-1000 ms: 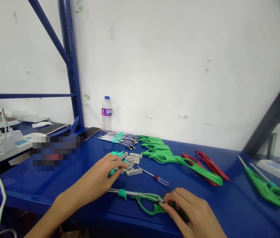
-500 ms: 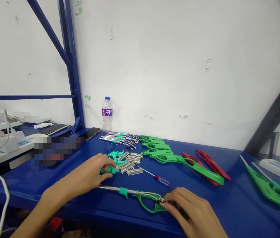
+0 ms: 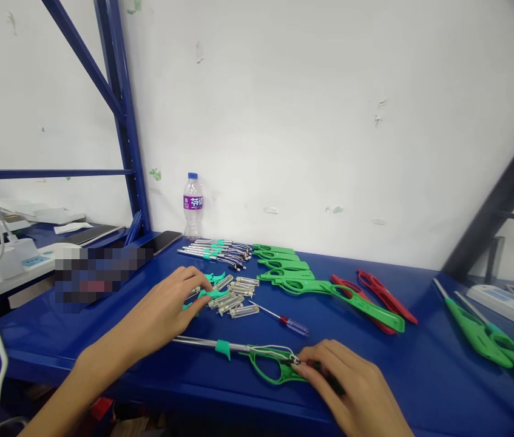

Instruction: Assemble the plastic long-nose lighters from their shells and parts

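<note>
My left hand (image 3: 177, 303) is over the pile of small parts, its thumb and forefinger closed on a small teal plastic trigger (image 3: 215, 294). Clear plastic tubes (image 3: 244, 311) and more teal triggers lie beside those fingers. My right hand (image 3: 345, 379) grips the handle end of a green lighter shell half (image 3: 272, 375) near the table's front edge. White wires and a black part lie in that shell by my right fingertips. A metal rod (image 3: 206, 343) with a teal trigger on it extends left from the shell, passing in front of my left hand.
A screwdriver (image 3: 290, 325) lies behind my right hand. Farther back are metal rods with wires (image 3: 213, 250), green shell halves (image 3: 284, 267), red shells (image 3: 384, 297) and a bottle (image 3: 193, 209). Green lighters (image 3: 479, 337) lie right; a power strip (image 3: 42, 261) stands left.
My left fingers have closed on a teal trigger in the pile, shifting slightly. My right hand keeps its hold on the green shell. The whole view has shifted a little.
</note>
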### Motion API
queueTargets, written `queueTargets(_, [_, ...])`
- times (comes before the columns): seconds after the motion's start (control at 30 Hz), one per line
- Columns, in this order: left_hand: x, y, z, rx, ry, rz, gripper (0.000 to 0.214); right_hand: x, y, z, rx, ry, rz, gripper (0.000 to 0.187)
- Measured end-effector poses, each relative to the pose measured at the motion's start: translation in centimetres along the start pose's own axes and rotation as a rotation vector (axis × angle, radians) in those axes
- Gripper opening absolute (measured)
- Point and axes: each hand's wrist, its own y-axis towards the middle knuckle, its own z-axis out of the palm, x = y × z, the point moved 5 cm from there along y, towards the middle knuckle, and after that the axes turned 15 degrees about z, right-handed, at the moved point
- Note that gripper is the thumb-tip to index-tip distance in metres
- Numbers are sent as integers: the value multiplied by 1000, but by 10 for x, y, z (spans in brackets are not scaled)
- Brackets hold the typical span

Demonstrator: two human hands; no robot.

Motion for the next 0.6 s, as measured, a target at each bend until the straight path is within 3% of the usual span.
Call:
queueTargets(0.13, [-19,1,0,-60,-76,-30,20,1,0,0,8,11,13,31])
queueTargets(0.3, [-55,1,15,-67,-186,255,12,3,1,-3,-26,29,-4,31])
queueTargets(0.47, [-79,-1,35,-102,-217,344,29,0,0,0,-1,40,19,27])
queueTargets(0.6, [-91,1,53,-37,-253,369,22,-1,-1,2,2,46,26,25])
